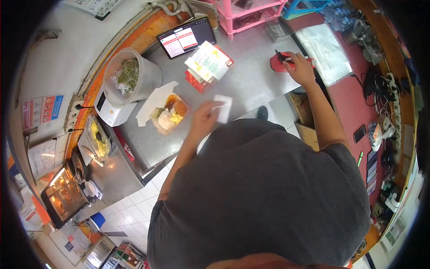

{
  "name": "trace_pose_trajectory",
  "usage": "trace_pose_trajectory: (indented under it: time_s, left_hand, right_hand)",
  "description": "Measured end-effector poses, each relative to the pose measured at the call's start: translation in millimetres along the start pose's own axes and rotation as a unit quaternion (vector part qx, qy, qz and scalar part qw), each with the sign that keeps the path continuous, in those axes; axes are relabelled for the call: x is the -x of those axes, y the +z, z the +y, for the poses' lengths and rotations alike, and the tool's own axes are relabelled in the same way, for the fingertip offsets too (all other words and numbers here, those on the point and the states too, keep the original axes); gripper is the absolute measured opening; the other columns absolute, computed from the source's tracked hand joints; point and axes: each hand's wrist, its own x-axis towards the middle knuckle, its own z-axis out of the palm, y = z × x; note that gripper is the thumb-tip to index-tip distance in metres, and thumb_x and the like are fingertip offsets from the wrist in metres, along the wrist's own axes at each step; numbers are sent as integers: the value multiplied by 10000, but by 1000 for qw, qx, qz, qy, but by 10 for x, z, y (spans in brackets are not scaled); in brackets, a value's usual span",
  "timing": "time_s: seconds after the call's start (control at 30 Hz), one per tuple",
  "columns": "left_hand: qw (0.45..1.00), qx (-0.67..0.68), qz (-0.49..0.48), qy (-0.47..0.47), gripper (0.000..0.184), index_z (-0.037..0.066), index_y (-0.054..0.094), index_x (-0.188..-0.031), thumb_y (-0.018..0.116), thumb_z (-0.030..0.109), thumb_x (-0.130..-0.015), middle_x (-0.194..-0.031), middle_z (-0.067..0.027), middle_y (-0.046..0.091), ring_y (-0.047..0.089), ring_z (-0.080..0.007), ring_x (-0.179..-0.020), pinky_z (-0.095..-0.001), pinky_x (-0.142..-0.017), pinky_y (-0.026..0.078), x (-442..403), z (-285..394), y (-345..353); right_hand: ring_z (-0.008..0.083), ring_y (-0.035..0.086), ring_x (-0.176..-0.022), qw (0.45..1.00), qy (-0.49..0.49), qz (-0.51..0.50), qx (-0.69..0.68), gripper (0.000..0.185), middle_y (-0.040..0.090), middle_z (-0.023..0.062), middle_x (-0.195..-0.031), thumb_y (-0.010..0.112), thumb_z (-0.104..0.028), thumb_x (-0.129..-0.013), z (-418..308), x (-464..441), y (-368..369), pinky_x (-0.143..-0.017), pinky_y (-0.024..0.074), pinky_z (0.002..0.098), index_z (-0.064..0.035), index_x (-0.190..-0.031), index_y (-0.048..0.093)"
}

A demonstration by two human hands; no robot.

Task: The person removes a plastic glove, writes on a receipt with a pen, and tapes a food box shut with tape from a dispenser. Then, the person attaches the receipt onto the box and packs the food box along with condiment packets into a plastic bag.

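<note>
Nearly closed, left fingers [212, 107] hold paper [224, 109] by counter edge [268, 98], right fingers [292, 58] black object [279, 56].

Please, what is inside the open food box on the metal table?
The food box holds a pale mound, yellow food, orange-brown food and something green. Whatever lies beneath them is covered and cannot be seen.
</note>
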Motion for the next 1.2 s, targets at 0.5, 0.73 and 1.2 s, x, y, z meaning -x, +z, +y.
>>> trace_pose_trajectory:
  time_s: [0.5,0.73,1.2]
  left_hand:
    - [975,-159,154,24,359,68,669,-1306,637,114,-951,-1038,-181,685,667,-369,-920,-438,-805,544,-912,-649,1743]
    - [973,-19,224,45,385,50,654,-1324,646,95,-942,-1090,-199,686,680,-350,-949,-419,-828,552,-1084,-370,1862]
    - [931,-336,86,-113,397,357,702,-1284,708,465,-902,-1466,-68,520,373,-336,-1452,-637,-1137,312,-958,-920,1675]
  right_hand:
    - [378,690,-863,980,-7,55,-190,232,698,175,-948,548,-252,-1031,521,-668,-170,-777,534,454,-53,-1141,594]
    - [102,363,-549,754,174,-115,-623,464,423,8,-630,396,-450,-1105,1,-387,-420,-513,300,284,-108,-796,437]
    - [93,638,-851,808,107,-411,-408,156,706,35,-928,710,-185,-968,103,387,882,-790,509,259,-46,-1036,693]
